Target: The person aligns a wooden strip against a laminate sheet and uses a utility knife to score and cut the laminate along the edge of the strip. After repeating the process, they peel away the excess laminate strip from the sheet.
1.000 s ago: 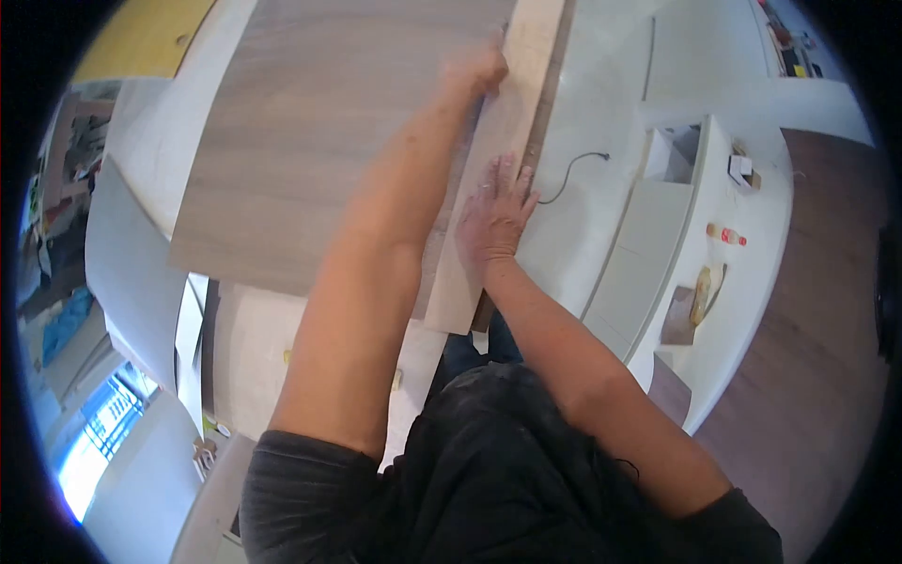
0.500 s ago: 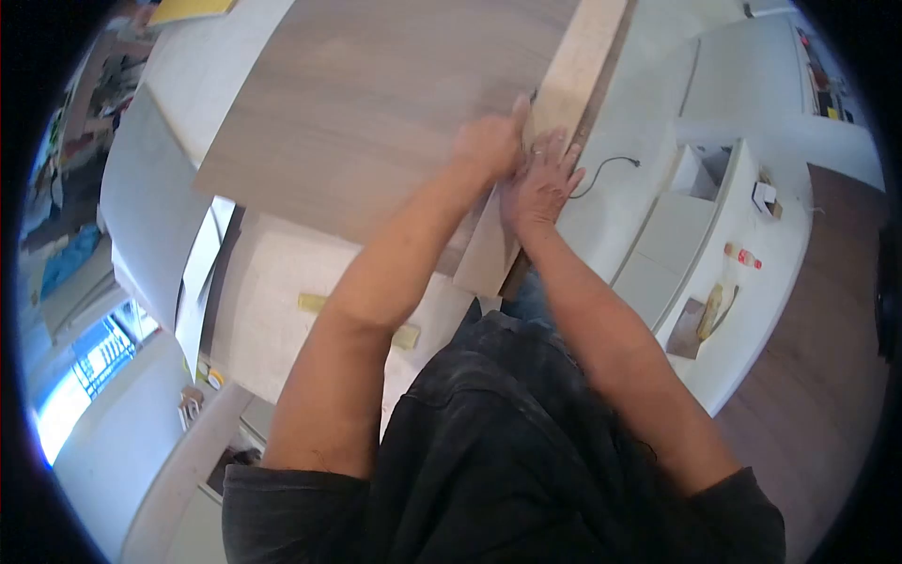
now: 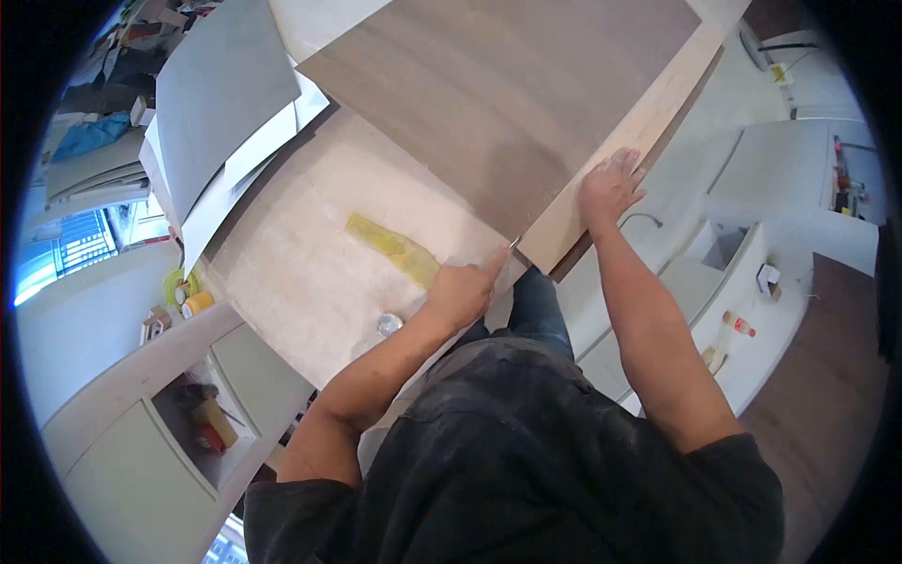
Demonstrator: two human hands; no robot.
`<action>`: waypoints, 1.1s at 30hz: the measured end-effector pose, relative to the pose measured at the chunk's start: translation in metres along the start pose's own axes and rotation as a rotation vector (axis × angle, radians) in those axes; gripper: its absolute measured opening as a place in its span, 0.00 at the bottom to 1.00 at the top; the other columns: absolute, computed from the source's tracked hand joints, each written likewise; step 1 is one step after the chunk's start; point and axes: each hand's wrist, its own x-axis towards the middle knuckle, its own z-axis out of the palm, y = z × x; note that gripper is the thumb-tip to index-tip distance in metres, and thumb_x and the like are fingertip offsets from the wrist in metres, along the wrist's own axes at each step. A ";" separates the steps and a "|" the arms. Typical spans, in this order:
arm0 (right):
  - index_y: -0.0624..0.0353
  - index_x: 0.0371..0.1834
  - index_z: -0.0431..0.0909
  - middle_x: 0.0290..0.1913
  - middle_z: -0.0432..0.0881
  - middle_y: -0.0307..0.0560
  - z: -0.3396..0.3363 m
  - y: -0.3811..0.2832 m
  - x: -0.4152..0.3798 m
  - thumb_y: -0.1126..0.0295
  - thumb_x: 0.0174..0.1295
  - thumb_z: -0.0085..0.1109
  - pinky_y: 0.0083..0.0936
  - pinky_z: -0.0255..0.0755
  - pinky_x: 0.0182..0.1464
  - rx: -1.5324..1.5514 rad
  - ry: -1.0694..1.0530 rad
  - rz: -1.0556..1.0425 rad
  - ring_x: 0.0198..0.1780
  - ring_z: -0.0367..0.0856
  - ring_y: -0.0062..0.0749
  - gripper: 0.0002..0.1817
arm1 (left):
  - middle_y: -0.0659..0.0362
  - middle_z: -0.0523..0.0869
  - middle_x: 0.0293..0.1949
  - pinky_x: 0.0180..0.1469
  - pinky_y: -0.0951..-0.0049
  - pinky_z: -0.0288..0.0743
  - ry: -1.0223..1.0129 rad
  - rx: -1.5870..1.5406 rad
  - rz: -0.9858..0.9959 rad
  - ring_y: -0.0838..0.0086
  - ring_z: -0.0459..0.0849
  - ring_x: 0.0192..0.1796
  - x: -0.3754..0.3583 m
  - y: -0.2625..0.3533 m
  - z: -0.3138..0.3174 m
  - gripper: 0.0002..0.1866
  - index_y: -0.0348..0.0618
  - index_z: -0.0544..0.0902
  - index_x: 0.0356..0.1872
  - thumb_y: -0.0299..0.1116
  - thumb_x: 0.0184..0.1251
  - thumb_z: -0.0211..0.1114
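My left hand [image 3: 463, 293] is closed around a slim cutter knife [image 3: 514, 243], its handle hidden in the fist. Its metal tip shows past the index finger, by the near corner of a brown wood-grain sheet [image 3: 526, 103]. Along that sheet's right edge lies a pale wooden strip [image 3: 564, 218], used here as a straight edge beside the blade. My right hand [image 3: 611, 190] presses on the strip with the fingers stretched out. Below the sheet is a pale board tabletop [image 3: 301, 216].
A yellow translucent bag-like piece [image 3: 395, 252] and a small clear round object [image 3: 389, 324] lie on the tabletop. Curled grey and white sheets [image 3: 230, 94] rest at the left. A white cabinet [image 3: 676, 282] with compartments and a red-labelled bottle [image 3: 738, 323] stand at right.
My left hand has drawn back toward my body along the strip to the sheet's near corner, knife tip leading out. My right hand stays on the strip. The view has shifted left.
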 end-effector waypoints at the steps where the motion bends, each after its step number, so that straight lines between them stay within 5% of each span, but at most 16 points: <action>1: 0.59 0.81 0.60 0.84 0.55 0.50 -0.001 0.000 0.002 0.60 0.77 0.43 0.68 0.46 0.78 -0.010 0.005 -0.002 0.82 0.53 0.63 0.31 | 0.46 0.88 0.27 0.34 0.49 0.80 -0.004 -0.010 0.001 0.49 0.88 0.29 -0.004 -0.001 -0.001 0.38 0.52 0.61 0.80 0.32 0.67 0.59; 8: 0.61 0.81 0.60 0.84 0.56 0.50 -0.006 -0.004 0.000 0.61 0.78 0.42 0.69 0.48 0.78 -0.097 0.011 0.002 0.82 0.51 0.63 0.31 | 0.44 0.87 0.27 0.33 0.48 0.80 0.137 -0.180 -0.112 0.48 0.87 0.28 -0.005 0.023 -0.010 0.34 0.40 0.63 0.77 0.34 0.71 0.59; 11: 0.61 0.81 0.60 0.85 0.55 0.50 -0.005 -0.003 -0.002 0.61 0.77 0.42 0.69 0.47 0.78 -0.118 0.017 -0.011 0.83 0.50 0.61 0.31 | 0.47 0.86 0.26 0.26 0.55 0.79 0.535 -0.667 -0.074 0.56 0.86 0.23 0.034 0.041 -0.004 0.25 0.38 0.72 0.68 0.34 0.73 0.61; 14: 0.61 0.81 0.60 0.85 0.55 0.52 0.008 0.002 0.001 0.60 0.76 0.43 0.69 0.45 0.79 -0.100 0.026 -0.021 0.84 0.49 0.60 0.32 | 0.54 0.84 0.26 0.21 0.66 0.77 0.111 -1.588 -0.435 0.69 0.83 0.19 0.097 0.056 -0.021 0.14 0.41 0.76 0.55 0.35 0.75 0.63; 15: 0.61 0.81 0.60 0.85 0.55 0.53 0.010 0.005 0.003 0.60 0.76 0.43 0.69 0.44 0.79 -0.088 0.026 -0.020 0.84 0.48 0.59 0.32 | 0.61 0.81 0.26 0.20 0.74 0.76 0.149 -1.710 -0.432 0.78 0.80 0.19 0.117 0.059 -0.017 0.09 0.44 0.75 0.46 0.36 0.77 0.62; 24: 0.68 0.78 0.64 0.83 0.58 0.57 -0.024 0.036 0.052 0.60 0.74 0.45 0.66 0.38 0.81 -0.076 -0.166 -0.305 0.85 0.48 0.54 0.32 | 0.62 0.78 0.24 0.17 0.71 0.74 0.287 -1.639 -0.575 0.76 0.79 0.18 0.148 0.072 0.002 0.08 0.48 0.73 0.48 0.37 0.78 0.60; 33: 0.65 0.80 0.61 0.83 0.59 0.56 0.023 0.076 0.297 0.61 0.75 0.42 0.54 0.41 0.83 -0.171 -0.060 -0.353 0.85 0.52 0.46 0.33 | 0.60 0.80 0.26 0.18 0.72 0.76 0.476 -1.491 -0.607 0.77 0.79 0.19 0.150 0.088 0.011 0.10 0.43 0.73 0.45 0.38 0.79 0.60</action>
